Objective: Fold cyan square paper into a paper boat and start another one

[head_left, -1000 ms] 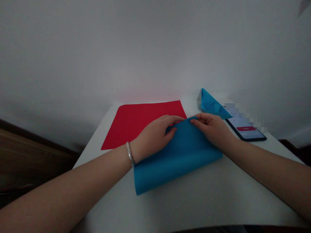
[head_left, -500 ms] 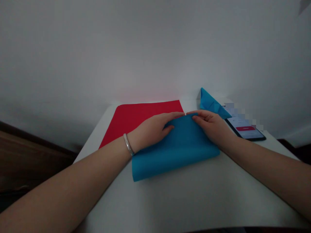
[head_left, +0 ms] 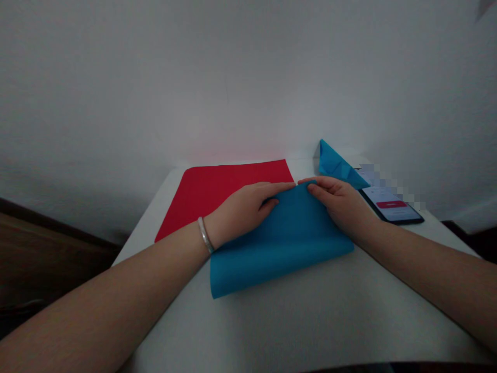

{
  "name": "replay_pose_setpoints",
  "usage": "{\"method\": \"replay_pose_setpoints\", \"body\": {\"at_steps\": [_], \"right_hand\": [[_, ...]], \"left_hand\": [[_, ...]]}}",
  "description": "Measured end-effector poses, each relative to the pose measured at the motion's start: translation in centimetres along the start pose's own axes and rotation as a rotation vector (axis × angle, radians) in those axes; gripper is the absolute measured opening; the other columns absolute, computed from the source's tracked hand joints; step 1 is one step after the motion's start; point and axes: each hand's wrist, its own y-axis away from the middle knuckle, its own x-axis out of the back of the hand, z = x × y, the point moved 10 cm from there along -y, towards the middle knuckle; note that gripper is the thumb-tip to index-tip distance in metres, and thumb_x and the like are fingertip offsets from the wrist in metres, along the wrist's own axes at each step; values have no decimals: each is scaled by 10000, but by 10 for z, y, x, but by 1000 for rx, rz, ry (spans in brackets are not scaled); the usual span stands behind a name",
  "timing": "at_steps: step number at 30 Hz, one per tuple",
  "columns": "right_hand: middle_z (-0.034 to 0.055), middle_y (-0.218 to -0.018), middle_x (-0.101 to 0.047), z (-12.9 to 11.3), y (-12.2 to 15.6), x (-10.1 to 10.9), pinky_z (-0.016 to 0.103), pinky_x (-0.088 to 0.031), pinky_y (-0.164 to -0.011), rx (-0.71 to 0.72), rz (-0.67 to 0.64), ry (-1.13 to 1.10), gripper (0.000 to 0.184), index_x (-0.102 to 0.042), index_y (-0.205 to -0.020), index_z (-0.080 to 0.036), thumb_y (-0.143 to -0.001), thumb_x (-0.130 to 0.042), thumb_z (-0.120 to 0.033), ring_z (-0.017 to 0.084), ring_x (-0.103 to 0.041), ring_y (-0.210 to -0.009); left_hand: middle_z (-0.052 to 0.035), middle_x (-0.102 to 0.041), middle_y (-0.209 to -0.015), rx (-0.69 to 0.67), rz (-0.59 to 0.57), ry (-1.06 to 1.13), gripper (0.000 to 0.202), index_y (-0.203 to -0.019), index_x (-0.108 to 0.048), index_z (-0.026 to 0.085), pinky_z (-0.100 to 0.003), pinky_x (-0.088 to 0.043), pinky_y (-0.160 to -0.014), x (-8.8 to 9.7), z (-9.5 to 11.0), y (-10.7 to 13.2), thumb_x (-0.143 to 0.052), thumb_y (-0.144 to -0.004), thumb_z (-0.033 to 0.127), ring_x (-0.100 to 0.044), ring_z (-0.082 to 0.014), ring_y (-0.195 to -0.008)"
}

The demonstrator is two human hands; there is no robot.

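A sheet of blue paper [head_left: 298, 223] lies on the white table, bent over so that its near side forms a rounded, uncreased curve. My left hand [head_left: 248, 210], with a silver bangle on the wrist, rests on the sheet's left part, fingers stretched towards its far edge and thumb apart. At the far right corner my right hand [head_left: 337, 199] pinches the paper between thumb and fingers. The two hands' fingertips nearly meet at the far edge. Red paper [head_left: 217, 189] lies flat behind my left hand and forearm, which partly cover it.
A folded blue paper shape [head_left: 337, 166] stands behind my right hand, against or near the wall. Beside it a phone [head_left: 394, 204] with a lit screen lies on the white table [head_left: 279, 326]. The grey-white wall [head_left: 248, 77] rises behind the table. Brown wood [head_left: 46, 254] shows at left.
Both hands keep almost the same place on the blue paper. The view has shifted slightly, and the paper's near curve appears a little lower.
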Motion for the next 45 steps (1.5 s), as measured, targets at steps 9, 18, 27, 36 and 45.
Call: {"method": "replay_pose_setpoints", "body": {"at_steps": [9, 18, 27, 36, 45], "right_hand": [[23, -897, -731, 5, -1, 1, 353, -518, -716, -20, -1, -17, 243, -709, -950, -241, -812, -592, -404, 214, -654, -805], [24, -843, -719, 11, 0, 2, 347, -519, -654, -84, 12, -80, 237, -699, -931, -244, -798, -597, -412, 209, -646, -739], [11, -782, -701, 12, 0, 6, 316, -485, -606, -81, 59, -32, 239, -695, -907, -251, -805, -579, -432, 185, -607, -664], [-18, -630, -591, 21, 4, 16, 285, -418, -503, -166, 128, -1, 192, -620, -818, -235, -814, -548, -412, 149, -505, -535], [-22, -561, -511, 28, 2, 26, 281, -356, -438, -163, 184, 98, 169, -567, -775, -229, -808, -515, -386, 147, -441, -473]], "left_hand": [[-7, -622, -1260, 7, 2, -5, 440, -1365, -465, 279, -339, -477, -950, 0, 0, 1, -446, -931, 208, -607, -174, -1094], [-18, -610, -1281, 36, -48, -10, 459, -1371, -456, 284, -337, -478, -941, 3, 2, 2, -485, -917, 224, -609, -186, -1102], [-17, -614, -1278, 80, -79, 47, 435, -1335, -507, 242, -298, -453, -950, 6, -2, 1, -503, -900, 248, -603, -182, -1103], [11, -567, -1337, 78, -254, 29, 536, -1377, -453, 299, -251, -415, -955, 13, -10, 7, -589, -859, 297, -559, -176, -1167], [6, -654, -1196, 236, -257, 46, 395, -1197, -631, 285, -236, -430, -867, 25, -42, 15, -627, -803, 313, -608, -188, -1050]]}}
